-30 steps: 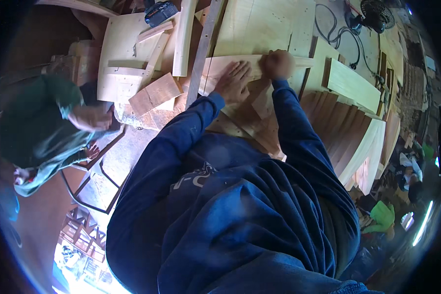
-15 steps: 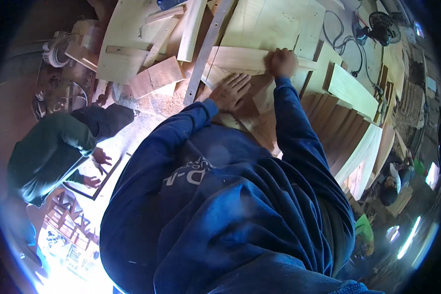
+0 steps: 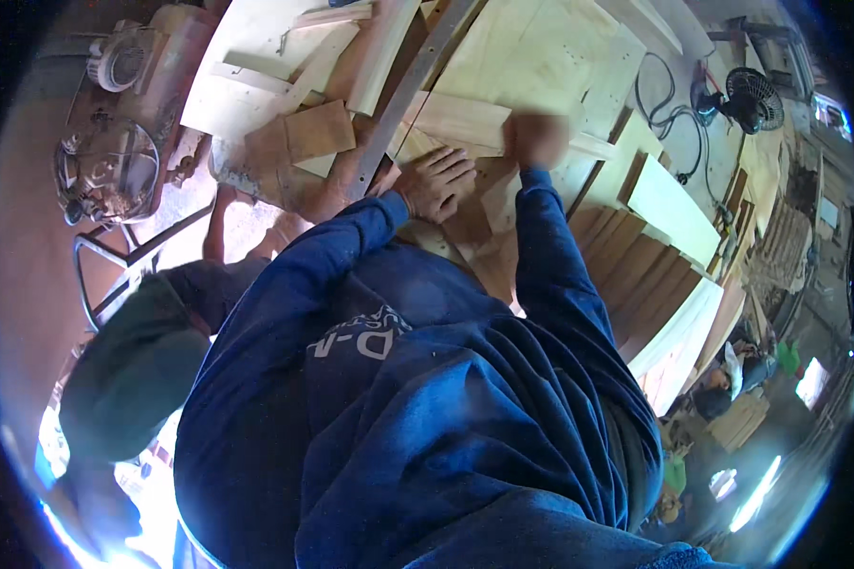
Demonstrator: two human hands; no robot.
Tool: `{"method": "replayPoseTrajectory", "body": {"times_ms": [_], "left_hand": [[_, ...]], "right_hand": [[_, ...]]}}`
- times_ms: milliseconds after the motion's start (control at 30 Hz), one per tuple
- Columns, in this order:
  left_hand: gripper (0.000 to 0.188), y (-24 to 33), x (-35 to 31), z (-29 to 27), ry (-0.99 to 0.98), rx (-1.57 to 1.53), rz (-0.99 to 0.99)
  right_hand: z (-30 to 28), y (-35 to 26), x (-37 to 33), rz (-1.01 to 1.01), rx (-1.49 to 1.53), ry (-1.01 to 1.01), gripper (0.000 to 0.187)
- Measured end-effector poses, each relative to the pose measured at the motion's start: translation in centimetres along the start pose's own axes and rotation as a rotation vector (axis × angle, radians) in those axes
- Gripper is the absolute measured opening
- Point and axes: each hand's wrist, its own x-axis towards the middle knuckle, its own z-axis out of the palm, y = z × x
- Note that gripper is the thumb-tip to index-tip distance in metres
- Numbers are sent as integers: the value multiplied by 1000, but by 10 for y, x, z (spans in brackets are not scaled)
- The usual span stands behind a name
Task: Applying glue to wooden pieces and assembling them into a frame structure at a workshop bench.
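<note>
My left hand (image 3: 436, 185) lies flat, fingers stretched out, on light wooden pieces at the near edge of the workbench. My right hand (image 3: 539, 140) is smeared by motion but has a rounded, closed outline. It is over a pale wooden strip (image 3: 460, 121) that runs crosswise in front of me. Whatever it may hold is hidden. A broad pale plywood panel (image 3: 531, 57) lies beyond both hands. Left of them, a long dark metal bar with holes (image 3: 406, 112) slants away across the bench.
Loose boards (image 3: 321, 131) lie on the left. A stack of brown boards (image 3: 626, 256), a black fan (image 3: 751, 100) and cables (image 3: 657, 109) are on the right. At far left are a dusty machine (image 3: 114, 166) and a co-worker in dark green (image 3: 138, 370).
My right hand has shifted slightly left and is now blurred; my left hand stays spread on the wood. The co-worker's hands have gone out of sight, and a board at left looks turned.
</note>
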Motion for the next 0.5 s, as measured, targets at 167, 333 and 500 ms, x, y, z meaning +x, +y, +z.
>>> {"method": "replayPoseTrajectory", "body": {"times_ms": [167, 333, 500], "left_hand": [[59, -3, 2, 1, -27, 17, 31], [60, -4, 2, 1, -31, 28, 53], [62, -2, 3, -5, -62, 94, 31]], "right_hand": [[2, 0, 2, -43, -52, 80, 24], [-3, -1, -5, 28, -38, 28, 23], [-6, -5, -5, 1, -35, 26, 21]]}}
